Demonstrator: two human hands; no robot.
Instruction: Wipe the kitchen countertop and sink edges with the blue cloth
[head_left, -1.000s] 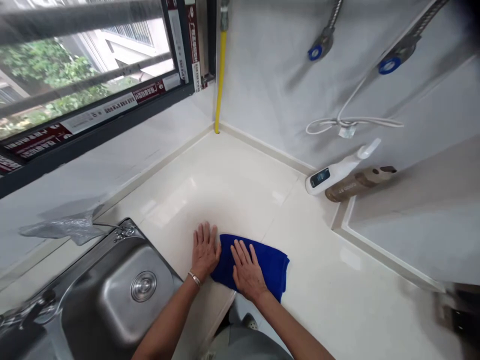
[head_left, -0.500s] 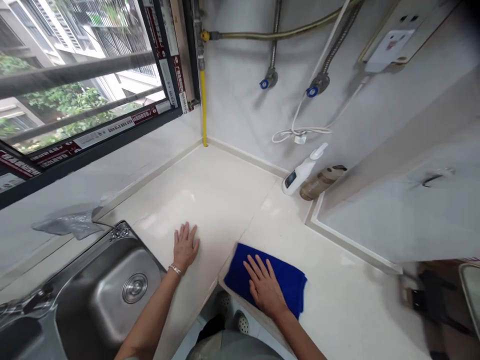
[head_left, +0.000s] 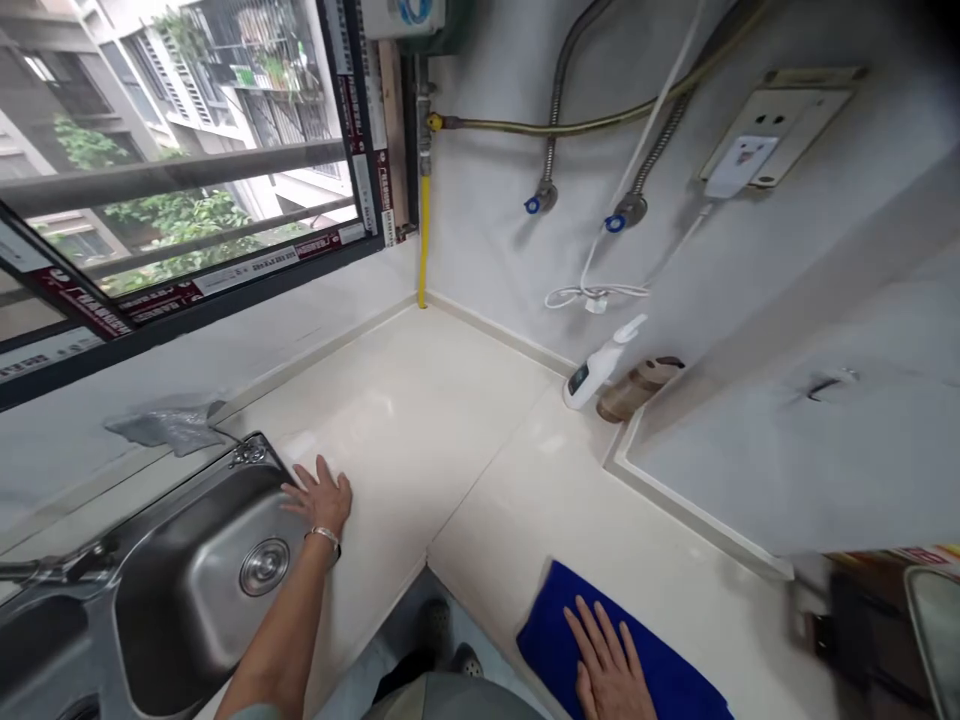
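Observation:
My right hand (head_left: 611,665) lies flat with fingers spread on a blue cloth (head_left: 551,625), pressing it onto the pale countertop (head_left: 465,400) near the front edge. Part of that hand and of the cloth is cut off by the bottom of the view. My left hand (head_left: 322,498), a bracelet at its wrist, rests open at the right rim of the steel sink (head_left: 169,560), fingers spread and nothing held. Between the two hands, a seam runs across the counter from the inner corner.
At the back corner stand a white spray bottle (head_left: 600,370) and a brown bottle (head_left: 637,392). A clear plastic bag (head_left: 169,428) lies behind the sink. A yellow pipe (head_left: 424,240) meets the counter below the window. A dark object (head_left: 862,630) sits at the far right.
My right hand and the blue cloth have slid right and toward me along the counter. My left hand has moved left, to the sink rim. The camera view has shifted slightly.

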